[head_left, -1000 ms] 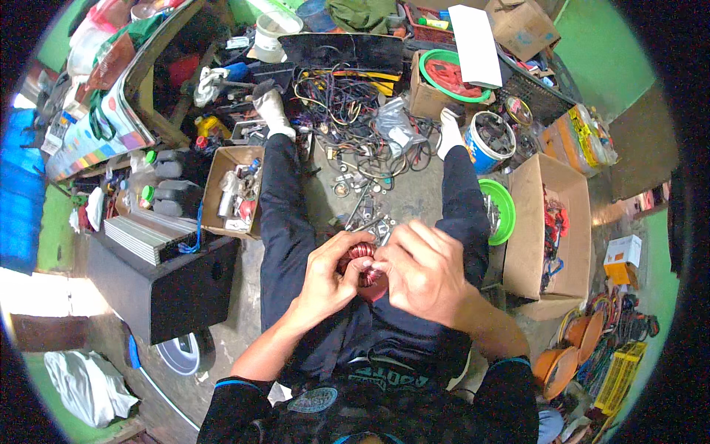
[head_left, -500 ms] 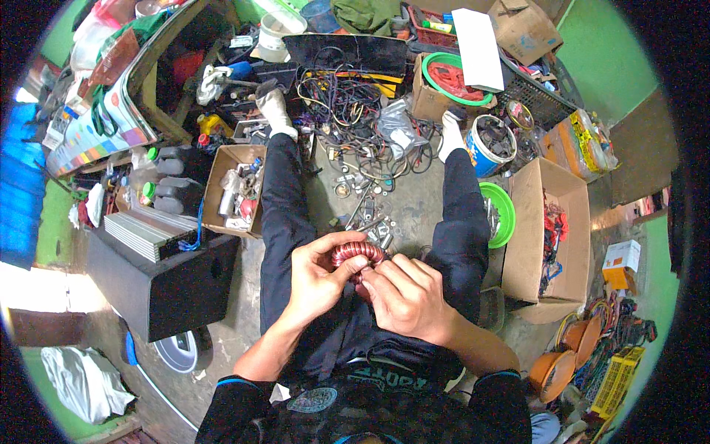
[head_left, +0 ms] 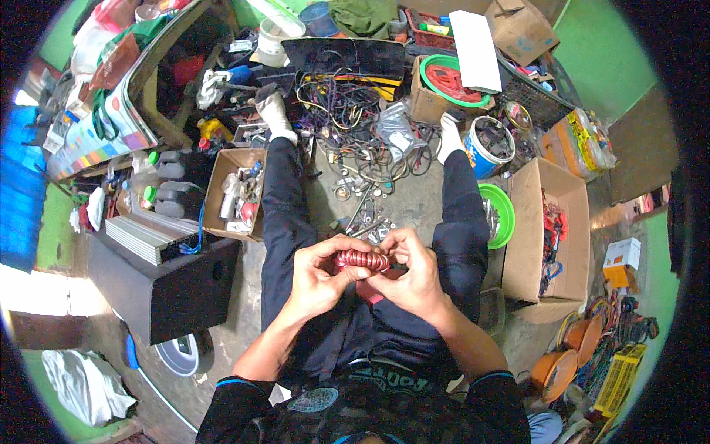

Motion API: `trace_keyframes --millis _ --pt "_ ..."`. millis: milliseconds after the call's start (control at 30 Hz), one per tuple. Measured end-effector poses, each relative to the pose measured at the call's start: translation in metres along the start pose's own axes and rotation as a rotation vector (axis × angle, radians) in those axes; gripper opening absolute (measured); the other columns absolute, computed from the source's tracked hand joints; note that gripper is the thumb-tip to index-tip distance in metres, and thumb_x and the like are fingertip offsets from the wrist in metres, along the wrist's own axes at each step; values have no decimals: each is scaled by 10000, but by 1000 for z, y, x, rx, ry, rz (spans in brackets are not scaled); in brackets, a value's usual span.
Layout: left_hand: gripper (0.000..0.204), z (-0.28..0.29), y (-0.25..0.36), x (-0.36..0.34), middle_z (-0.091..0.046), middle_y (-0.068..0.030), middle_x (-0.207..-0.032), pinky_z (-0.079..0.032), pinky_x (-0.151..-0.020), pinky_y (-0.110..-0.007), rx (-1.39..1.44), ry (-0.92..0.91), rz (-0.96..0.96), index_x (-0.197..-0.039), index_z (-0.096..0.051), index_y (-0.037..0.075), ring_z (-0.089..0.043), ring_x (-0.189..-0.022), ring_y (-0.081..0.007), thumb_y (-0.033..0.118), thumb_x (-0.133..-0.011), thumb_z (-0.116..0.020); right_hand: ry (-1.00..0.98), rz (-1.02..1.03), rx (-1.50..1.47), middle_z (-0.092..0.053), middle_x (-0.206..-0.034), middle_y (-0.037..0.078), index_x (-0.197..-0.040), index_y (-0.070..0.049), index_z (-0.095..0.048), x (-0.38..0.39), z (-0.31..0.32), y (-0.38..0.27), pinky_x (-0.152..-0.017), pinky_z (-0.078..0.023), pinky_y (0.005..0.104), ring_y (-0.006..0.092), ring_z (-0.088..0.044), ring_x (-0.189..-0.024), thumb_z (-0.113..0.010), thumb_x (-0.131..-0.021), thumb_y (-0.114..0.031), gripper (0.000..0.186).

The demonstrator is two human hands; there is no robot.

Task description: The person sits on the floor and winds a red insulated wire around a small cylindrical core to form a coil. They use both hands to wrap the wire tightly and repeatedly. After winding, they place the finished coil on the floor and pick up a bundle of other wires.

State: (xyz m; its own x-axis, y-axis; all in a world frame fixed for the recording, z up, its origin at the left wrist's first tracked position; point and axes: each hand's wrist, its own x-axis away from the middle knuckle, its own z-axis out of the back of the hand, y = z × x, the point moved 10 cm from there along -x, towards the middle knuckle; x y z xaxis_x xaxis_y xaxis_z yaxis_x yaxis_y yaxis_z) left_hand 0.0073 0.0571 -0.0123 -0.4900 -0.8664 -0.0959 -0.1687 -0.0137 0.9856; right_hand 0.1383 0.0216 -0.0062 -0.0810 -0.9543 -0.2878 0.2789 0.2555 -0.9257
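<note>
A ring-shaped coil of shiny reddish copper wire [head_left: 361,260] is held in front of my lap. My left hand [head_left: 319,277] grips its left side, the thumb along the near edge and the fingers over the far one. At the coil's right end, my right hand [head_left: 411,275] is bent around it, thumb below and index finger raised and curled; the contact of its fingertips is partly hidden. Something reddish [head_left: 368,291] shows just beneath the coil between my hands; what it is I cannot make out.
Small metal parts [head_left: 373,222] lie on the floor between my legs, with tangled cables [head_left: 347,111] beyond. A carton of parts [head_left: 238,191] and a black box [head_left: 166,281] stand left. On the right are a green basin [head_left: 505,216], a paint bucket [head_left: 481,159] and a large carton [head_left: 518,244].
The coil has turned so that its windings lie more level. My right hand has changed from a closed pinch over it to a looser hold, index finger lifted.
</note>
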Motion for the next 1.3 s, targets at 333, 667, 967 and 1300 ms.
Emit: trace_keyframes --millis 333,667,967,1300 --pt "340 -6 6 -4 -673 -93 -946 -501 -846 -311 -167 49 -28 -1011 -629 -10 -624 -929 -153 121 -752 -806 -59 -75 158 -659 -942 189 -1106 -12 -552 -3 -16 -4 -760 -544 414 369 -666 -889 -727 -708 -25 434" --pt "302 -1 4 2 -653 -66 -931 -486 -831 -288 -203 139 -56 -971 -623 -8 -613 -888 -147 -6 -712 -779 -168 -195 -118 -632 -920 121 -1055 25 -614 3 -13 4 -741 -513 324 211 -647 -849 -727 -750 -22 328" --pt "282 -15 3 -5 -625 -82 -961 -456 -830 -306 -150 -36 -2 -951 -638 -17 -586 -903 -176 117 -745 -776 -748 -517 -936 -668 -971 62 -1127 8 -594 34 -36 45 -765 -516 292 147 -643 -830 -736 -811 -137 376" --pt "227 -3 -8 1 -631 -65 -933 -474 -777 -255 -51 13 30 -993 -623 -24 -590 -869 -121 -30 -775 -687 -141 -220 208 -566 -555 5 -702 -29 -642 -56 54 98 -463 -391 236 61 -500 -509 -808 -720 -89 178"
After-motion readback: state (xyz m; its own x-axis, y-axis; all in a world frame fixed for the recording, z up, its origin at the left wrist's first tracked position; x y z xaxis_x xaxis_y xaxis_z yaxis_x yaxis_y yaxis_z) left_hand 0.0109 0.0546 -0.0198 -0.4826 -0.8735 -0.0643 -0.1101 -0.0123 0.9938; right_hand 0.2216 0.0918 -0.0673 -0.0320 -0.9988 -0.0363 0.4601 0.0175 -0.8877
